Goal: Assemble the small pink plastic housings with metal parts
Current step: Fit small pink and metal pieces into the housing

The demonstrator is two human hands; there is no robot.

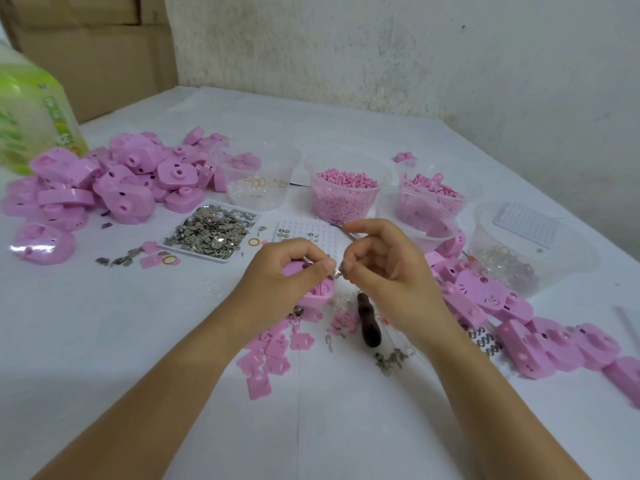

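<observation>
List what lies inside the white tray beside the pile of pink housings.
The white tray holds a loose heap of small silvery metal parts, spread almost edge to edge. The heap covers the tray's floor, so anything beneath cannot be seen.

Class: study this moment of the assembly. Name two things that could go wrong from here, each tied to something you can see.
1. The metal part pinched by the right hand is tiny; dropped short of the pink housing in the left hand, it could vanish among the loose metal bits below.
2. The dark-handled tool lies close beside the right wrist; a nudge might roll it into the pink plates.
</observation>
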